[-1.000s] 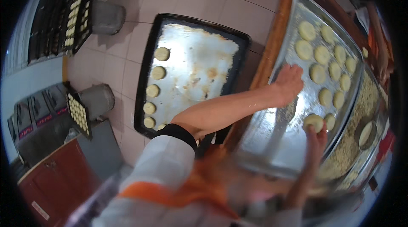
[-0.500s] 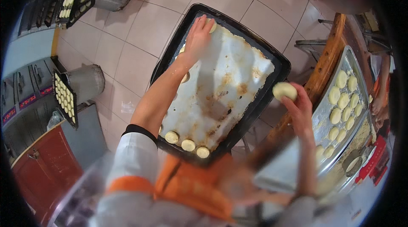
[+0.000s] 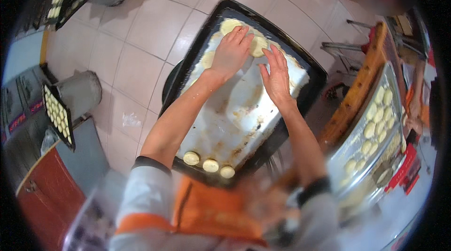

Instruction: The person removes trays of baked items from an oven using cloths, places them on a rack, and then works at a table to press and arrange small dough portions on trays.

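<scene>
A large black-rimmed baking tray (image 3: 300, 92) with a stained pale surface lies before me. Between my hands, near its far edge, is a round, flat dough cake (image 3: 258, 46). My left hand (image 3: 231, 53) is open beside it, fingers stretched toward its left side. On the other side my right hand (image 3: 276, 74) is open, its fingertips close to the cake's right edge; whether they touch it I cannot tell. Another dough cake (image 3: 229, 26) sits in the far left corner, and one (image 3: 207, 59) lies partly hidden along the left edge. Three more, including a dough cake (image 3: 210, 165), line the near edge.
To the right, a metal tray (image 3: 345, 150) of several dough cakes stands beside a wooden edge (image 3: 359, 93). A person's hand (image 3: 413, 124) is beyond it. Loaded black trays (image 3: 58, 117) lean at the left near grey bins (image 3: 82, 93). A stool (image 3: 343, 46) stands at upper right.
My right hand has swung left over the baking tray, and the dough cake it held now lies between both hands. My left hand has shifted slightly right and nearer, uncovering the corner cake.
</scene>
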A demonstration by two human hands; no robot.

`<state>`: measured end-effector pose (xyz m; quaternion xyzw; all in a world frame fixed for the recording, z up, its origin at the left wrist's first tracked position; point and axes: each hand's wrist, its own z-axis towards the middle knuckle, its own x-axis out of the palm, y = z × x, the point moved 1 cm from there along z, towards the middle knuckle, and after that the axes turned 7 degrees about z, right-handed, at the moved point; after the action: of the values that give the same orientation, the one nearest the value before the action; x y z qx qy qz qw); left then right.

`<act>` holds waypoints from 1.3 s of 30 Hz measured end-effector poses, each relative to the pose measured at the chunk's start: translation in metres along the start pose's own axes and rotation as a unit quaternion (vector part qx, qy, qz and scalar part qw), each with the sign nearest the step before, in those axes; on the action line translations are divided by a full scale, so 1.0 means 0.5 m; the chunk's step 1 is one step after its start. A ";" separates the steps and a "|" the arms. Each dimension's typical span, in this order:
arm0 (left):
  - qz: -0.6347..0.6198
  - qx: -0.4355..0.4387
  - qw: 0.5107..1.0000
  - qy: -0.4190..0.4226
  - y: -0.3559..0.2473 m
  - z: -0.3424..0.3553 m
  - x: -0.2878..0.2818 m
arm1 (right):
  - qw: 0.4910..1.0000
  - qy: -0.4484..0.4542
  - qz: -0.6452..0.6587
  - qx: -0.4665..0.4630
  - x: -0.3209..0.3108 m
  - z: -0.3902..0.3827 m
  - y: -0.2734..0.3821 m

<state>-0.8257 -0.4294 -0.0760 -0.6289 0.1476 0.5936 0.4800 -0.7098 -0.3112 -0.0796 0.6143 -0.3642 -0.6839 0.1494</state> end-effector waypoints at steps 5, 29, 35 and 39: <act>-0.005 0.026 0.997 0.077 -0.037 0.019 0.097 | 0.997 -0.016 0.077 0.003 -0.235 -0.100 0.057; 0.096 0.447 0.882 0.109 -0.822 0.296 0.192 | 0.959 -0.152 0.056 0.231 -0.628 -0.545 -0.301; 0.080 0.331 0.939 0.038 -0.814 0.232 0.184 | 0.843 -0.233 0.386 0.293 -0.662 -0.630 -0.268; 0.033 0.284 0.942 0.176 -0.750 0.174 0.056 | 0.786 -0.270 0.437 0.345 -0.659 -0.611 -0.206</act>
<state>-0.5879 -0.1651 0.0742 -0.5557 0.4130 0.4227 0.5848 -0.3287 -0.1215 0.0971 0.1904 -0.8309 -0.5119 0.1062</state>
